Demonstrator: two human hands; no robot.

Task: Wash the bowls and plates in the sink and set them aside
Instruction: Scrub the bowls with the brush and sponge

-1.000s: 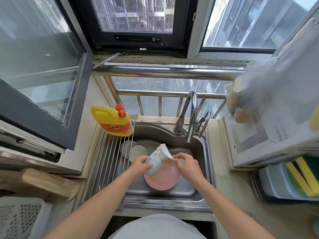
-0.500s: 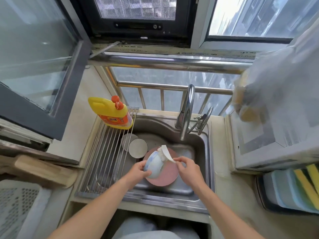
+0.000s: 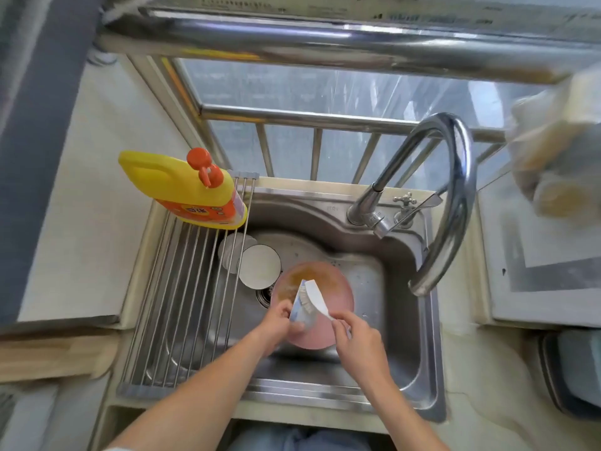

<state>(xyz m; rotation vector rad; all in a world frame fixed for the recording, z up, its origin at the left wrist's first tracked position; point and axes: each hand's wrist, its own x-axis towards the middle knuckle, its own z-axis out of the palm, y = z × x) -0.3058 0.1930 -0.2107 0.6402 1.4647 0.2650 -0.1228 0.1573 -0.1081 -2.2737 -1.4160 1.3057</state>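
In the steel sink lies a pink plate smeared with orange-brown residue. Above it my left hand grips a small pale blue-and-white bowl, tilted on its side. My right hand holds the handle of a white dish brush, whose bristles press into the bowl. A white bowl sits at the sink's left, with another white dish partly hidden behind it under the rack.
A roll-up steel drying rack covers the sink's left part, with a yellow detergent bottle at its far end. The curved faucet arches over the right side. Window railing stands behind. A wooden board lies at left.
The camera has tilted down and closer to the sink. Both hands with bowl and brush have shifted slightly toward the near side, and the brush now sits deeper in the bowl.
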